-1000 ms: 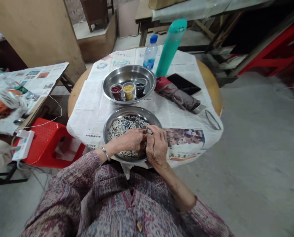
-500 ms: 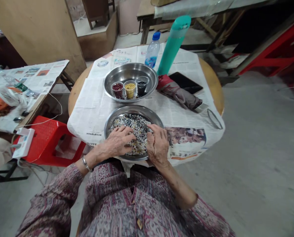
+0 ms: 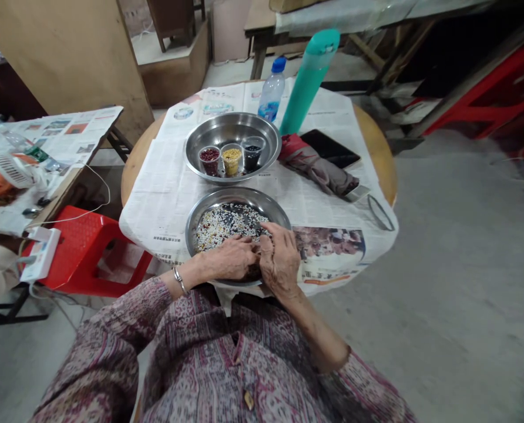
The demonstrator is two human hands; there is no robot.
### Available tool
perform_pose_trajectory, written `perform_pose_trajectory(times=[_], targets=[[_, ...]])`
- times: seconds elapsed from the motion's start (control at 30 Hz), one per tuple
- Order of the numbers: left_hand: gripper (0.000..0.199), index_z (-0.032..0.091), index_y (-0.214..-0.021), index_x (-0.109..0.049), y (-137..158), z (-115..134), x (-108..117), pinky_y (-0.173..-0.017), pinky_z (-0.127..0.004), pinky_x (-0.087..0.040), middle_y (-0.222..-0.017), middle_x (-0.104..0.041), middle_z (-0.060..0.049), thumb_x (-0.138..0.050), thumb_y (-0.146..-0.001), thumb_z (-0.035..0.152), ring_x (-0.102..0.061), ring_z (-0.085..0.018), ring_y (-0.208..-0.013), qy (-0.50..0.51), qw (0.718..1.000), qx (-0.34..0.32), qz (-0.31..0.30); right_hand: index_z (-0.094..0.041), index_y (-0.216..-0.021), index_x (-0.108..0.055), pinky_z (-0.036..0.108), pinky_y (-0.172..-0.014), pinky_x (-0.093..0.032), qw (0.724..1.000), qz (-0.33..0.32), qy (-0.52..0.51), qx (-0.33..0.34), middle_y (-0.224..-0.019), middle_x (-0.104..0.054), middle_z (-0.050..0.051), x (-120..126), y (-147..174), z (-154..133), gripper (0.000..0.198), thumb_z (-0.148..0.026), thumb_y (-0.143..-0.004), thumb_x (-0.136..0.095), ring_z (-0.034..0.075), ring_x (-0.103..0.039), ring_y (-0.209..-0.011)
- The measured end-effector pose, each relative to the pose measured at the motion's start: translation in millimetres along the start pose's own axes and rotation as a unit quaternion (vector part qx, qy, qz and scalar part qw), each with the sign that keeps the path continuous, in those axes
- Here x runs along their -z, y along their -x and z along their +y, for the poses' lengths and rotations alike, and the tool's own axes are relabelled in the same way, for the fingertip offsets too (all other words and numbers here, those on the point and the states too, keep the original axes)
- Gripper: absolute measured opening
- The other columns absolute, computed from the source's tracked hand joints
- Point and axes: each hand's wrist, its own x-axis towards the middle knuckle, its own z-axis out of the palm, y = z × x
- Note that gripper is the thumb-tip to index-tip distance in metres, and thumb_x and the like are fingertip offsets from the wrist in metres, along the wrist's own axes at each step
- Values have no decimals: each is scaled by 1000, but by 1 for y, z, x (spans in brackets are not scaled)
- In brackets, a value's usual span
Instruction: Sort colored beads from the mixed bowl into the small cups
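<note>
In the head view a steel basin (image 3: 194,210) sits nearest me, with mixed white, black, yellow and reddish grains (image 3: 220,226) spread over its bottom. My left hand (image 3: 233,258) is low in this basin, palm down with fingers curled; its fingertips meet the right hand and are hidden. At the basin's right rim rests my right hand (image 3: 282,258), fingers bent in and thumb drawn close to them. What either hand grips, if anything, is too small to make out. Behind, a second steel basin (image 3: 195,129) holds cups of red beans (image 3: 210,155), yellow grains (image 3: 231,155) and black beans (image 3: 252,152).
Newspaper (image 3: 156,200) covers the round table. A water bottle (image 3: 271,94), a teal bottle (image 3: 308,82), a folded umbrella (image 3: 317,165) and a dark tablet-like object (image 3: 332,148) stand or lie at the back right. A red stool (image 3: 83,247) is at the left.
My left hand has slid right and toward me across the basin, its fingers curling in beside the right hand. Grains at the basin's left are uncovered. The right hand has barely moved.
</note>
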Motion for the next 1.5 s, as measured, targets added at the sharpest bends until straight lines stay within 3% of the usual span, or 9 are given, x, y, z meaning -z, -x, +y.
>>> perform_pose_trajectory(times=[0.2,0.4,0.53,0.63,0.83,1.0,1.2,1.3,1.5], targets=[[17,17,-96,-68,30,-21,7,-89,-35,-43,-106,-64,-8,-51,-94,15,-54,-24,-104,-43,995,83,23,-18,-119,-64,44,-98,-50,1000,0,8,7,-116,-70,12,0,-1,0,33,-34,-102,-40,24,-61,-111],[16,18,-110,-60,59,-22,12,-96,-39,-46,-123,-54,-9,-52,-96,19,-48,-25,-112,-4,975,196,105,-18,-119,-64,42,-98,-50,1000,-2,10,9,-115,-71,11,1,-1,-2,32,-34,-102,-41,23,-62,-110],[41,19,-122,-50,70,-13,7,-90,-41,-51,-123,-48,-11,-69,-88,35,-50,-28,-110,58,963,244,94,-19,-119,-64,42,-98,-49,1000,-10,9,4,-116,-71,11,1,-1,-2,33,-34,-102,-41,23,-62,-110],[43,18,-121,-48,69,-8,1,-90,-40,-52,-120,-48,-10,-70,-86,30,-53,-27,-108,94,963,242,72,-20,-119,-64,42,-97,-49,1000,-15,10,-2,-115,-72,10,1,-1,-2,33,-35,-102,-40,23,-62,-109],[13,17,-104,-49,58,-11,-8,-90,-37,-50,-109,-52,-8,-49,-92,14,-55,-21,-97,106,963,238,74,-18,-115,-65,38,-94,-48,999,-28,31,6,-110,-73,9,2,-2,-3,32,-34,-103,-40,22,-63,-103],[21,18,-105,-52,51,-16,-12,-84,-34,-50,-105,-54,-7,-43,-90,7,-55,-19,-90,110,957,259,71,-17,-113,-66,38,-90,-46,985,-119,121,29,-109,-73,9,4,-4,-7,26,-28,-98,-49,25,-61,-102],[27,21,-115,-53,53,-9,2,-92,-38,-51,-121,-51,-9,-49,-90,12,-51,-25,-112,64,951,284,103,-17,-112,-64,37,-86,-47,958,-235,158,48,-106,-69,12,11,-15,-6,26,-18,-93,-48,26,-59,-102],[27,19,-116,-53,58,-10,5,-97,-41,-50,-122,-51,-10,-54,-89,15,-50,-26,-113,55,948,294,107,-16,-108,-64,38,-86,-48,948,-264,166,58,-104,-67,13,11,-21,-2,23,-21,-91,-49,27,-59,-102],[22,16,-107,-54,65,-12,-5,-94,-37,-50,-103,-59,-9,-41,-93,8,-57,-22,-100,118,949,277,90,-15,-108,-65,36,-80,-49,950,-281,114,71,-100,-65,13,-10,-13,-3,26,-19,-87,-49,24,-61,-90]])
